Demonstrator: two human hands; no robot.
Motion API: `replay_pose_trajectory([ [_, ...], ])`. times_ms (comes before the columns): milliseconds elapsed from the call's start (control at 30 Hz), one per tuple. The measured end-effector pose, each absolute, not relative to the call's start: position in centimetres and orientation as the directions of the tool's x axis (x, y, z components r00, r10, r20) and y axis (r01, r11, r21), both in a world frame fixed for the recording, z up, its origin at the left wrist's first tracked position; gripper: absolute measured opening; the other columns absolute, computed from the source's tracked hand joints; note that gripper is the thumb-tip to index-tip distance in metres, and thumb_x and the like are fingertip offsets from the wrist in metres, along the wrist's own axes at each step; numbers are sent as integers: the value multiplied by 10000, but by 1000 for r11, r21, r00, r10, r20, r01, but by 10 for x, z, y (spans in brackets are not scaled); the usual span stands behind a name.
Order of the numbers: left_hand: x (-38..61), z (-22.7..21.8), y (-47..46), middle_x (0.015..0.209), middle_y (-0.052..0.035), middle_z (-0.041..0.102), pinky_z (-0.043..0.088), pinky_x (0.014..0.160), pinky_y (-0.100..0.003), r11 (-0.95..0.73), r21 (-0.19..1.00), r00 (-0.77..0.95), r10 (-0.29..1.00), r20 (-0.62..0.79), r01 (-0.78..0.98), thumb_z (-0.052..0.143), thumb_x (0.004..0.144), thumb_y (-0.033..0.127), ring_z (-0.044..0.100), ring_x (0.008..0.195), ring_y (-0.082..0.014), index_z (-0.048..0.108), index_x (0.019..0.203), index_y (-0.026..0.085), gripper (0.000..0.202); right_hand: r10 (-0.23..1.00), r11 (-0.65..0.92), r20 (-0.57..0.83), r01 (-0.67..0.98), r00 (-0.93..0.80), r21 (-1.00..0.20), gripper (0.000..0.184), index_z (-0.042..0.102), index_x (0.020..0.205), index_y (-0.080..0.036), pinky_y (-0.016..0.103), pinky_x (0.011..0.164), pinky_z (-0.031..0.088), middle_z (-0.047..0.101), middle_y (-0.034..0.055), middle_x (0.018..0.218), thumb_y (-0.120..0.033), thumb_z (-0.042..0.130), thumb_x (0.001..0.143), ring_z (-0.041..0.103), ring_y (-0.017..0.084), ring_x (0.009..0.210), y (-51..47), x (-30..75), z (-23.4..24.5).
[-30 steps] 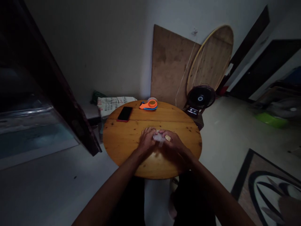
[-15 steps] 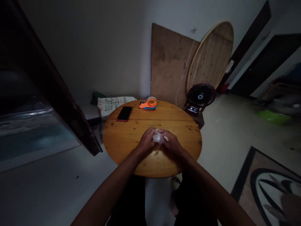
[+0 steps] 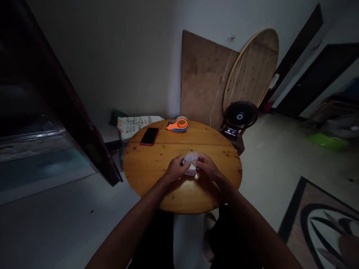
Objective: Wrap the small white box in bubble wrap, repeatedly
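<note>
Between my hands, over the middle of the round wooden table (image 3: 157,179), is a small whitish packet (image 3: 191,170) with faint reddish print and a pale, see-through-looking upper part. My left hand (image 3: 176,168) grips its left side, thumb lying on the face turned to me. From the right my right hand (image 3: 207,165) holds the other side, thumb and fingers pinching near its upper edge. What kind of packet it is, I cannot make out. Farther back on the table lie an orange and blue tape dispenser (image 3: 179,125) and a dark phone (image 3: 149,136) with a red edge.
A printed white sack (image 3: 134,125) sits against the table's back left edge. A black fan (image 3: 240,115) stands behind the table's right side. A brown board (image 3: 204,74) and a round tabletop (image 3: 252,71) lean on the wall. A dark post slants at left.
The packet has been turned, so a printed face now points toward me and the pale part is at the top. My right-hand fingers have shifted their hold on it.
</note>
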State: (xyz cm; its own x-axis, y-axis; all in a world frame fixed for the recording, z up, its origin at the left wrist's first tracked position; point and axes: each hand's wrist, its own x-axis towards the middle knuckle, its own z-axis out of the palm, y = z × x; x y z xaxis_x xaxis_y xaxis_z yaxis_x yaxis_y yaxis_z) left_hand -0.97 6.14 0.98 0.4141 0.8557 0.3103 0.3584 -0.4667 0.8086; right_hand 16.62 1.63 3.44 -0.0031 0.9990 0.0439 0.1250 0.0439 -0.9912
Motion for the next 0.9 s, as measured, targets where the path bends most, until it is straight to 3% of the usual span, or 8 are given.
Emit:
replay_pose_trajectory([
  [133, -5, 8, 63, 819, -15, 673, 432, 633, -235, -414, 852, 401, 874, 274, 320, 543, 814, 317, 573, 714, -141, 663, 952, 150, 248, 993, 94, 89, 68, -74, -993, 320, 619, 1035, -208, 292, 748, 502, 676, 60, 1008, -392, 644, 775, 628, 193, 889, 5, 159, 42],
  [233, -3, 6, 65, 847, -19, 684, 451, 665, -244, -391, 860, 360, 893, 268, 327, 553, 798, 291, 592, 741, -149, 668, 969, 157, 246, 981, 117, 98, 105, -167, -988, 444, 601, 1103, -216, 332, 871, 486, 656, 58, 1106, -332, 734, 696, 606, 216, 1011, 3, 157, 44],
  [300, -3, 4, 67, 862, -30, 690, 468, 691, -256, -372, 877, 348, 900, 261, 303, 557, 793, 282, 606, 758, -157, 670, 969, 154, 245, 981, 130, 102, 167, -165, -977, 506, 592, 1107, -214, 329, 867, 484, 651, 51, 1107, -296, 774, 642, 601, 216, 1014, 5, 157, 41],
  [400, -6, 4, 68, 947, -63, 700, 499, 748, -278, -315, 935, 394, 890, 231, 163, 582, 789, 301, 632, 836, -180, 662, 1012, 137, 288, 988, 132, 111, 224, -104, -966, 458, 598, 1061, -200, 321, 836, 484, 654, 48, 1061, -302, 766, 647, 603, 204, 958, 10, 159, 34],
  [600, -13, 10, 66, 1131, -111, 671, 516, 828, -293, -63, 987, 585, 799, 141, -151, 703, 717, 311, 641, 963, -201, 584, 1206, 130, 535, 982, 118, 98, 119, -160, -986, 523, 593, 1130, -190, 332, 900, 462, 649, 66, 1117, -311, 760, 650, 597, 210, 1003, 12, 162, 36],
  [733, -13, 11, 67, 1080, -120, 678, 516, 766, -275, 26, 980, 608, 787, 102, -198, 754, 694, 373, 645, 873, -181, 594, 1187, 105, 583, 981, 143, 119, 156, -151, -977, 503, 606, 1150, -180, 334, 900, 460, 653, 66, 1110, -328, 725, 684, 595, 207, 998, 12, 161, 37],
  [900, -15, 6, 72, 985, -90, 686, 499, 725, -249, 19, 980, 608, 787, 108, -199, 762, 694, 396, 626, 802, -154, 626, 1125, 102, 540, 982, 190, 183, 306, -51, -933, 380, 638, 1077, -175, 320, 807, 479, 648, 55, 1019, -352, 673, 742, 587, 192, 912, 10, 159, 24],
])
